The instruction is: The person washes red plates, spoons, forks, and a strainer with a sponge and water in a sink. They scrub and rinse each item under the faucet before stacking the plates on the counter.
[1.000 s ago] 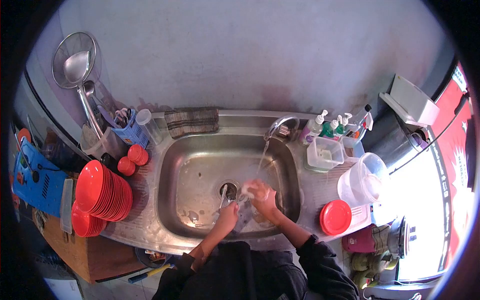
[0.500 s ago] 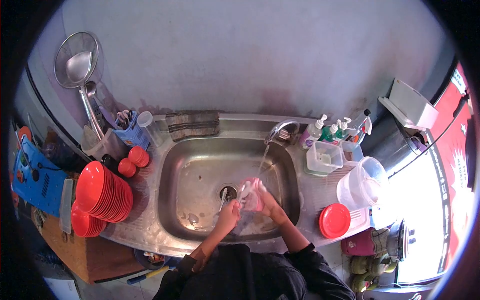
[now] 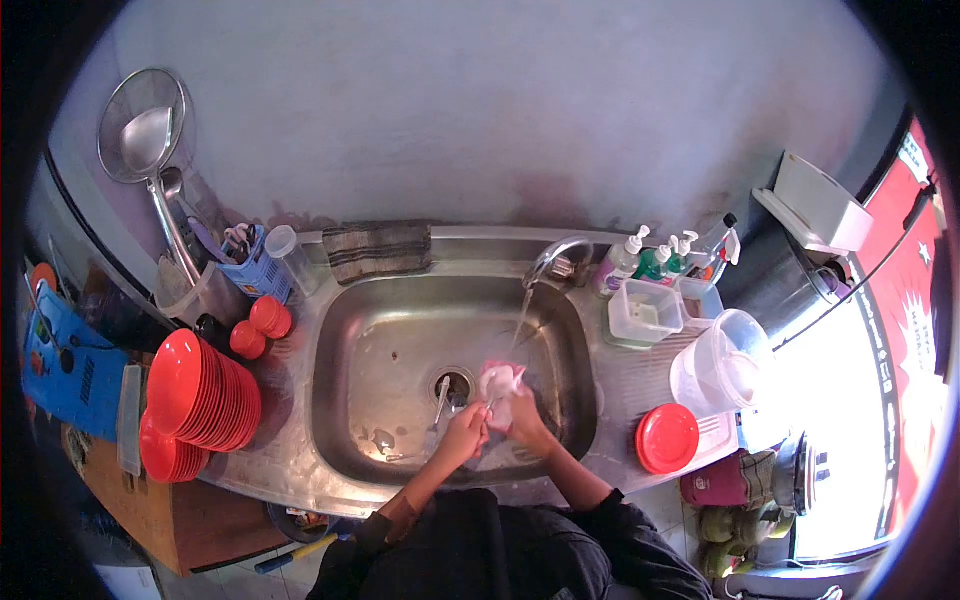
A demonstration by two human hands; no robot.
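1. So the left hand (image 3: 462,436) is curled shut at the soapy pink cloth's (image 3: 503,382) lower left side; can't tell what's inside. Cloth's mid-frame, between both hands, right hand (image 3: 526,416) gripping it.
2. Surface: stacked red bowls (image 3: 205,392) at left, steel sink (image 3: 370,340) in the middle, running faucet (image 3: 548,258) right of centre, red lids (image 3: 667,438) lower right.
3. Room: big strainer (image 3: 143,112) upper left, grey wall (image 3: 440,110) top, red banner (image 3: 905,300) far right.
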